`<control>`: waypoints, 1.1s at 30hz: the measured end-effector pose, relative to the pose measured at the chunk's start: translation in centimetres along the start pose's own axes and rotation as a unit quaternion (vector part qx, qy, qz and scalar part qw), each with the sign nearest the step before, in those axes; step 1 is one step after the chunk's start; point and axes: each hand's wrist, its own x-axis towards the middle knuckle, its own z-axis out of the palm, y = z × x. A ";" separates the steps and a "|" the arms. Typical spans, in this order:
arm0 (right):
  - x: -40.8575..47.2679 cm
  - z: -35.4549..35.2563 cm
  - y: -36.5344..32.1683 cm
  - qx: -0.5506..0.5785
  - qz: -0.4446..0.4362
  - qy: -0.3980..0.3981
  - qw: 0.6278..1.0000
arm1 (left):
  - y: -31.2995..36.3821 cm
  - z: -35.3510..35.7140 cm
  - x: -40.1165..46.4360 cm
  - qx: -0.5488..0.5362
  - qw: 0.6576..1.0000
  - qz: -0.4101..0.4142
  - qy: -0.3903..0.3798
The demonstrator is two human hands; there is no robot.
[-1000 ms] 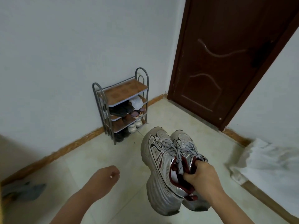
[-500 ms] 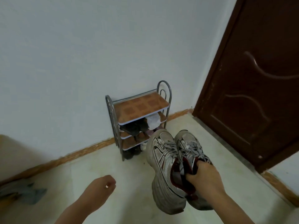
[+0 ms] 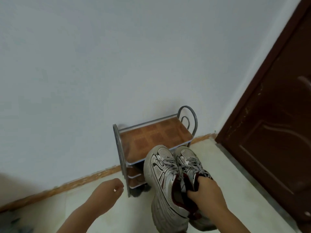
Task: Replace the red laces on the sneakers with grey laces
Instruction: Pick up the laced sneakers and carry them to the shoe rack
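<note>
My right hand [image 3: 204, 194] grips a pair of silver-white sneakers [image 3: 165, 172] by their dark red collars, fingers hooked inside the openings. The shoes hang toes-up in front of me, side by side, and both carry grey laces [image 3: 170, 164]. They are held just in front of a small metal shoe rack [image 3: 151, 137] with brown shelves. My left hand [image 3: 111, 187] hovers to the left of the sneakers with its fingers curled into a loose fist, holding nothing.
The shoe rack stands against a pale wall, with dark shoes [image 3: 139, 190] at its bottom. A dark brown door [image 3: 272, 132] fills the right side. Pale floor tiles [image 3: 217, 165] lie below, edged by an orange skirting board [image 3: 67, 185]. A grey cloth [image 3: 11, 222] lies at the lower left.
My view has swung left and closer to the shoe rack, which now sits right behind the sneakers. My right hand keeps its grip on the pair. My left hand stays curled.
</note>
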 end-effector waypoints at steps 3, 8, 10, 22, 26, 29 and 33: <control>4.1 -0.8 -0.8 -0.001 0.009 0.013 1.000 | 1.5 -1.6 4.2 -0.002 1.000 0.010 0.002; 11.6 -1.9 -1.8 0.002 0.012 0.006 1.000 | 3.5 -2.6 10.5 -0.001 1.000 -0.002 0.002; 14.9 -2.2 -2.1 -0.007 0.004 -0.001 1.000 | 4.3 -2.7 13.0 0.000 1.000 -0.012 0.000; 34.8 -2.5 -4.1 -0.070 -0.108 -0.067 0.989 | 10.9 -0.5 25.9 -0.080 0.991 -0.081 0.073; 38.5 -0.4 -5.9 -0.096 -0.129 -0.082 0.984 | 11.4 1.0 29.2 -0.140 0.977 -0.123 0.102; 40.5 1.8 -7.1 -0.108 -0.132 -0.102 0.980 | 11.6 2.0 32.0 -0.210 0.960 -0.147 0.114; 42.2 5.2 -8.4 -0.128 -0.110 -0.107 0.980 | 10.8 3.7 35.4 -0.246 0.945 -0.198 0.088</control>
